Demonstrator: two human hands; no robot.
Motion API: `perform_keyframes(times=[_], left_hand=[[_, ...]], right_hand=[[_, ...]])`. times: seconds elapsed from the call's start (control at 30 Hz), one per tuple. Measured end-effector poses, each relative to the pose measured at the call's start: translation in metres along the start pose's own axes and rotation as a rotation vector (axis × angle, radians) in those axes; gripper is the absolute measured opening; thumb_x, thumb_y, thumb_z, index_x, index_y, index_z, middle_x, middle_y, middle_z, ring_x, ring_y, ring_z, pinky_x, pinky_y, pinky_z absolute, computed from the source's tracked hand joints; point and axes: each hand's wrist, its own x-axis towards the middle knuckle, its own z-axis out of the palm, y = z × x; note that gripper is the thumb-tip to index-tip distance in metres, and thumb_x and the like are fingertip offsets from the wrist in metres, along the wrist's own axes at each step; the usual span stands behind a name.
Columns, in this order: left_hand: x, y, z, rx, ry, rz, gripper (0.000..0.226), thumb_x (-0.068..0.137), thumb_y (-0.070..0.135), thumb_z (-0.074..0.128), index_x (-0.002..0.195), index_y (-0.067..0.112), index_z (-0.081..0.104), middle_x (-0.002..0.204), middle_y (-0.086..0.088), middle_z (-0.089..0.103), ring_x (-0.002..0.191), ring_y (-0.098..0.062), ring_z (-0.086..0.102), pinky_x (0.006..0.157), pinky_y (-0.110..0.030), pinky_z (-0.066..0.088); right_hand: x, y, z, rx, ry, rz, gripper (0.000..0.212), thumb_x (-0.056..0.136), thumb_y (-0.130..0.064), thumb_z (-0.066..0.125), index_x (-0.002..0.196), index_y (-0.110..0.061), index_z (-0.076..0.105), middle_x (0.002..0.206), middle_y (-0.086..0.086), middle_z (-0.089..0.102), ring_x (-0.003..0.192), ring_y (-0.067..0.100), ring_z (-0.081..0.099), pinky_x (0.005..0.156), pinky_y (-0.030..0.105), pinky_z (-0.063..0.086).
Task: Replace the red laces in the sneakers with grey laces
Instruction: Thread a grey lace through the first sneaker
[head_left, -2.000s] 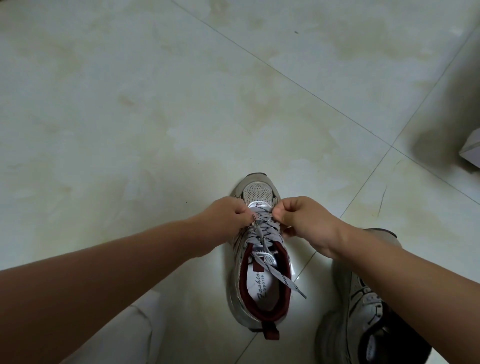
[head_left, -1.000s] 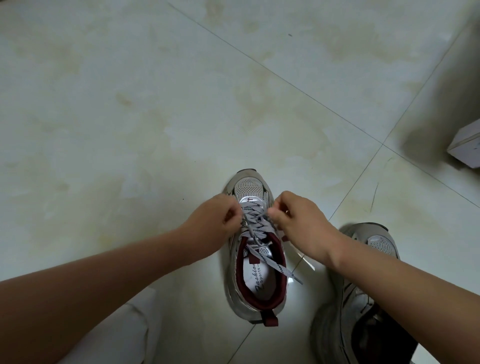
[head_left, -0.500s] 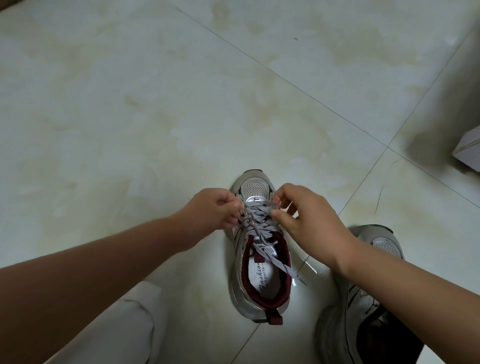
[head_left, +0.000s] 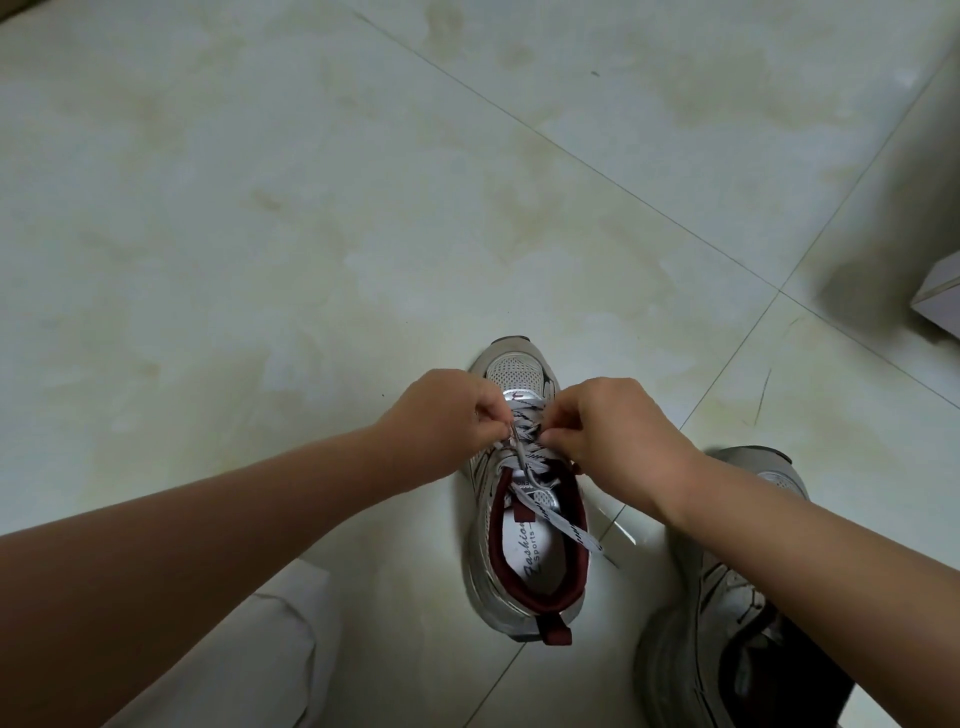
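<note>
Seen from above, a grey sneaker (head_left: 524, 499) with a dark red lining stands on a pale tiled floor (head_left: 311, 234), toe pointing away. The left hand (head_left: 441, 415) and right hand (head_left: 618, 436), fingers curled, each pinch the grey lace (head_left: 527, 415) over the eyelets. One loose lace end trails across the shoe's opening. A second sneaker (head_left: 727, 623) sits just right.
</note>
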Motion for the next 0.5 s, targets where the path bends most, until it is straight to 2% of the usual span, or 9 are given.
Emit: perform_keyframes(times=[0.07, 0.13, 0.17, 0.23, 0.4, 0.5], left_hand=[[0.0015, -0.0022, 0.0008, -0.142, -0.065, -0.111, 0.011, 0.085, 0.009, 0.060, 0.084, 0.001, 0.068, 0.062, 0.007, 0.056, 0.058, 0.007, 0.050, 0.065, -0.010, 0.042], [0.0013, -0.0013, -0.0006, -0.423, -0.169, -0.312, 0.015, 0.090, 0.008, 0.053, 0.084, 0.000, 0.063, 0.082, -0.006, 0.059, 0.079, -0.009, 0.054, 0.081, -0.030, 0.050], [0.0012, -0.0011, -0.0009, -0.542, -0.210, -0.394, 0.015, 0.092, 0.007, 0.050, 0.081, 0.003, 0.060, 0.083, -0.007, 0.056, 0.083, -0.015, 0.052, 0.081, -0.032, 0.049], [0.0028, -0.0027, 0.0000, -0.679, -0.221, -0.471, 0.022, 0.092, 0.005, 0.047, 0.071, 0.009, 0.054, 0.074, -0.005, 0.049, 0.075, -0.014, 0.047, 0.073, -0.028, 0.043], [0.0051, -0.0023, 0.0011, -0.697, -0.220, -0.513, 0.026, 0.089, 0.003, 0.049, 0.064, 0.012, 0.050, 0.066, -0.003, 0.043, 0.067, -0.012, 0.041, 0.066, -0.024, 0.038], [0.0029, -0.0016, 0.0007, -0.616, -0.224, -0.439, 0.020, 0.092, 0.012, 0.050, 0.075, 0.003, 0.057, 0.074, -0.007, 0.051, 0.072, -0.015, 0.046, 0.069, -0.026, 0.040]], right_hand=[[0.0003, 0.0020, 0.0002, 0.062, -0.009, 0.020, 0.011, 0.085, -0.016, 0.064, 0.075, -0.017, 0.063, 0.082, 0.007, 0.066, 0.081, 0.024, 0.064, 0.080, 0.034, 0.052], [0.0003, 0.0037, 0.0005, 0.128, -0.020, 0.042, 0.016, 0.085, -0.014, 0.064, 0.069, -0.016, 0.062, 0.082, 0.009, 0.068, 0.080, 0.026, 0.066, 0.082, 0.040, 0.053], [0.0000, 0.0039, 0.0007, 0.152, -0.027, 0.049, 0.018, 0.084, -0.013, 0.065, 0.067, -0.016, 0.062, 0.081, 0.010, 0.068, 0.080, 0.026, 0.066, 0.082, 0.041, 0.053], [-0.0002, 0.0045, 0.0013, 0.179, -0.040, 0.057, 0.016, 0.084, -0.013, 0.065, 0.068, -0.014, 0.064, 0.081, 0.010, 0.069, 0.080, 0.025, 0.067, 0.083, 0.041, 0.053], [-0.0016, 0.0051, 0.0005, 0.197, -0.055, 0.064, 0.013, 0.084, -0.019, 0.066, 0.074, -0.011, 0.068, 0.078, 0.007, 0.069, 0.079, 0.021, 0.067, 0.081, 0.033, 0.053], [-0.0017, 0.0052, -0.0012, 0.202, -0.076, 0.073, 0.011, 0.083, -0.019, 0.066, 0.074, -0.012, 0.068, 0.074, 0.004, 0.067, 0.076, 0.017, 0.064, 0.078, 0.028, 0.051]])
